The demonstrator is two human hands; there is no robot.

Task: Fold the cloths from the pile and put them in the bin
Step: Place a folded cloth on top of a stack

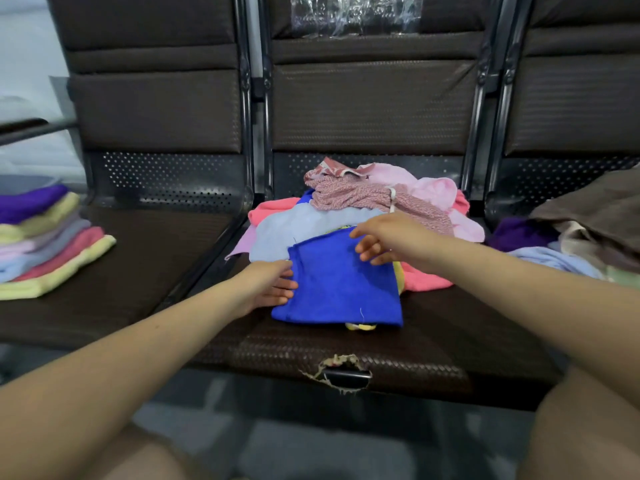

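Note:
A folded royal-blue cloth (341, 287) lies on the middle seat, in front of a loose pile of cloths (374, 199) in pink, light blue, coral and patterned red. My left hand (268, 284) touches the blue cloth's left edge with its fingers laid along it. Over the cloth's upper right corner hovers my right hand (384, 237), its fingers relaxed and slightly bent, holding nothing. A bit of yellow cloth (360, 327) peeks out under the blue one. On the left seat stands a stack of folded cloths (45, 242). No bin is clearly visible.
The row of dark brown seats (159, 271) has upright backrests behind. The middle seat's front edge has a torn hole (341, 374). More loose cloths, purple, light blue and brown (568, 237), lie on the right seat. My knees are at the bottom corners.

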